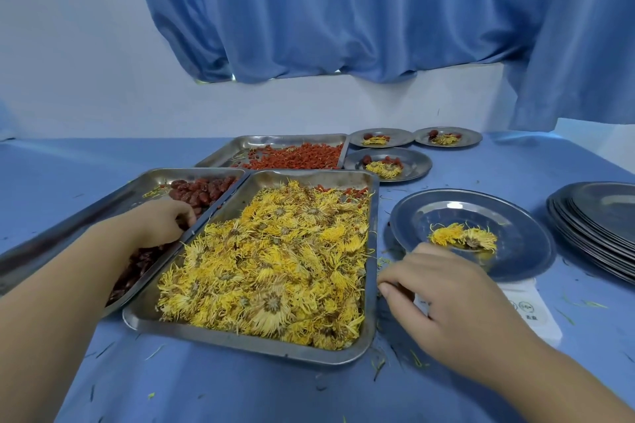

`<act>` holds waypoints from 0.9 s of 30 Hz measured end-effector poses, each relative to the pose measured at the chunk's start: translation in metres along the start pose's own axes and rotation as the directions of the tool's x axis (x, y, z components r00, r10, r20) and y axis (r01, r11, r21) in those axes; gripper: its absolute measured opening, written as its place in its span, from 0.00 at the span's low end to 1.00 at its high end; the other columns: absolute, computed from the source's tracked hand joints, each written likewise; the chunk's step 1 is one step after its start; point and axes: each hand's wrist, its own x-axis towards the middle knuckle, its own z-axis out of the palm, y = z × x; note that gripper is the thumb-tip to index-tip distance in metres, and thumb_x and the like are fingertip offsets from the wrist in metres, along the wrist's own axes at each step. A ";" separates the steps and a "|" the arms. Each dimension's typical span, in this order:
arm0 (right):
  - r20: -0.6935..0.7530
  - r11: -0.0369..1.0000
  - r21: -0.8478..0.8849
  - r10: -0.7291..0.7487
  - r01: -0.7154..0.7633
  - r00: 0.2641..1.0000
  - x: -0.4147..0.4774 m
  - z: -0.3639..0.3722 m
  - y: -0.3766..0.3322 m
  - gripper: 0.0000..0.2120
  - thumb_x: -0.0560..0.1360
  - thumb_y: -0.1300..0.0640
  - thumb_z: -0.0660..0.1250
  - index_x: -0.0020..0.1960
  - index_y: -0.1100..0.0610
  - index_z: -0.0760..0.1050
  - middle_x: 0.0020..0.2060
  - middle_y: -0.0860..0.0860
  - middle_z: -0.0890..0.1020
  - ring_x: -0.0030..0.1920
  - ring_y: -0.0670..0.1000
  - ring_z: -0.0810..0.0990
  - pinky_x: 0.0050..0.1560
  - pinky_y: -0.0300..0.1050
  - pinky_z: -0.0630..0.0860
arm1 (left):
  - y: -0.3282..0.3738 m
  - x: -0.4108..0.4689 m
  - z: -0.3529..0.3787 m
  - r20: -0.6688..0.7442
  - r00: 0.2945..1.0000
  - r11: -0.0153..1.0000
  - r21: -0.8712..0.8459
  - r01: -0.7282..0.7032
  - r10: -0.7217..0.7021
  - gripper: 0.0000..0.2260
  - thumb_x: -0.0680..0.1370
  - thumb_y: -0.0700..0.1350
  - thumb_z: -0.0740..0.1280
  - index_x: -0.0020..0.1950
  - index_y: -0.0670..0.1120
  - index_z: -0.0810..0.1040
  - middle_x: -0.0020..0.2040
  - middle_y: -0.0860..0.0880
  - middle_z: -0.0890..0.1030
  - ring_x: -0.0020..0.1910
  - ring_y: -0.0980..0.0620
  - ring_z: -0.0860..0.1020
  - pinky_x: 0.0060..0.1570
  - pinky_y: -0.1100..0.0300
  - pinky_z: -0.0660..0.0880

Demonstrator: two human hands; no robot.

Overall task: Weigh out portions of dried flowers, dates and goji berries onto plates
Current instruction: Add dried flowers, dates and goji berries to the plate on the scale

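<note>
Plate (508, 213): sits on the white scale (529, 309), right of the flower tray; two yellow flowers (462, 237) lie near its front.
Right hand (446, 295): low over the scale's near end, between the flower tray and the plate; knuckles up, fingers loosely curled, nothing seen in them.
Left hand (161, 223): reaches into the date tray, fingers bent down among the dates (202, 189); I cannot tell whether they have closed on one.
Flower tray (240, 347): nearest, in the middle, heaped with dried flowers (275, 268); a few goji berries lie at its far edge.
Date tray (147, 182): touching the flower tray's left side, dates along its right part.
Goji tray (261, 141): behind both, goji (299, 156) spread over its right half.
Filled plates: one (412, 158) just right of the goji tray, two more (395, 134) (470, 137) behind it, each with flowers and red fruit.
Stack (598, 227): empty plates at the right edge, near the scale.
Cloth (240, 388): blue, covers the table, strewn with loose petals.
Curtain (343, 10): blue, hangs behind.
</note>
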 end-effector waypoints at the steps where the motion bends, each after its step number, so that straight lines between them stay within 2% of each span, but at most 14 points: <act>1: -0.002 1.000 0.003 0.000 0.000 1.000 0.000 0.000 0.000 0.12 0.76 0.50 0.57 0.37 0.48 0.74 0.28 0.42 0.71 0.34 0.45 0.68 0.32 0.42 0.70 | 0.000 -0.002 0.000 -0.021 1.000 1.000 -0.021 0.006 -0.007 0.14 0.74 0.33 0.63 0.41 0.53 0.76 0.45 0.52 0.79 0.44 0.52 0.78 0.49 0.56 0.73; 5: -0.026 1.000 0.025 0.003 -0.002 1.000 -0.001 -0.003 0.001 0.11 0.76 0.50 0.58 0.37 0.48 0.75 0.28 0.41 0.72 0.34 0.44 0.69 0.32 0.43 0.71 | 0.000 -0.008 0.000 -0.144 0.989 0.991 -0.132 0.027 -0.046 0.07 0.73 0.36 0.68 0.43 0.49 0.76 0.43 0.51 0.81 0.41 0.53 0.78 0.39 0.60 0.71; 9: -0.049 0.999 0.042 0.028 -0.026 0.998 -0.001 -0.005 0.003 0.11 0.75 0.51 0.59 0.36 0.49 0.75 0.27 0.42 0.72 0.34 0.44 0.70 0.33 0.44 0.72 | 0.020 -0.013 -0.007 -0.295 0.954 0.983 -0.186 0.003 -0.059 0.06 0.72 0.39 0.70 0.42 0.48 0.74 0.39 0.49 0.80 0.36 0.52 0.77 0.32 0.60 0.68; 12: -0.108 0.973 0.187 0.157 -0.135 0.982 -0.001 -0.007 0.006 0.10 0.75 0.54 0.63 0.36 0.48 0.76 0.27 0.43 0.76 0.35 0.46 0.74 0.35 0.45 0.73 | 0.056 -0.016 -0.017 -0.393 0.919 0.959 -0.263 -0.102 -0.010 0.07 0.74 0.41 0.69 0.43 0.51 0.73 0.40 0.51 0.80 0.34 0.54 0.77 0.29 0.61 0.67; 16: -0.139 0.808 0.501 0.428 -0.309 0.893 -0.003 -0.018 0.016 0.09 0.73 0.58 0.67 0.37 0.47 0.79 0.29 0.49 0.78 0.32 0.48 0.76 0.33 0.36 0.72 | 0.119 -0.027 -0.023 -0.435 0.886 0.898 -0.307 -0.314 0.160 0.07 0.74 0.42 0.70 0.44 0.54 0.74 0.41 0.55 0.79 0.36 0.58 0.78 0.26 0.69 0.70; 18: -0.154 0.699 0.630 0.539 -0.338 0.828 -0.002 -0.026 0.022 0.09 0.74 0.58 0.67 0.37 0.47 0.80 0.27 0.51 0.78 0.28 0.47 0.75 0.29 0.33 0.70 | 0.153 -0.034 -0.023 -0.426 0.861 0.855 -0.299 -0.423 0.278 0.07 0.74 0.41 0.70 0.45 0.53 0.75 0.43 0.55 0.79 0.40 0.57 0.78 0.31 0.68 0.71; 20: -0.181 0.596 0.732 0.637 -0.329 0.749 0.000 -0.033 0.030 0.09 0.74 0.58 0.67 0.37 0.50 0.81 0.24 0.48 0.76 0.26 0.44 0.73 0.28 0.30 0.69 | 0.187 -0.040 -0.021 -0.404 0.832 0.815 -0.278 -0.508 0.381 0.07 0.74 0.41 0.70 0.46 0.52 0.76 0.46 0.54 0.78 0.44 0.57 0.77 0.39 0.64 0.73; 24: -0.155 0.421 0.844 0.785 -0.333 0.599 -0.002 -0.044 0.047 0.07 0.73 0.57 0.67 0.38 0.53 0.81 0.23 0.49 0.73 0.26 0.48 0.71 0.28 0.37 0.71 | 0.249 -0.048 -0.013 -0.380 0.764 0.726 -0.273 -0.631 0.521 0.08 0.73 0.40 0.69 0.47 0.53 0.77 0.47 0.56 0.75 0.45 0.62 0.73 0.40 0.71 0.66; 27: -0.128 0.360 0.874 0.819 -0.326 0.559 -0.003 -0.047 0.053 0.06 0.73 0.56 0.67 0.39 0.54 0.81 0.23 0.51 0.72 0.27 0.50 0.70 0.32 0.45 0.69 | 0.286 -0.048 -0.009 -0.374 0.738 0.667 -0.323 -0.672 0.563 0.10 0.72 0.38 0.68 0.47 0.52 0.78 0.46 0.57 0.73 0.44 0.62 0.73 0.41 0.74 0.66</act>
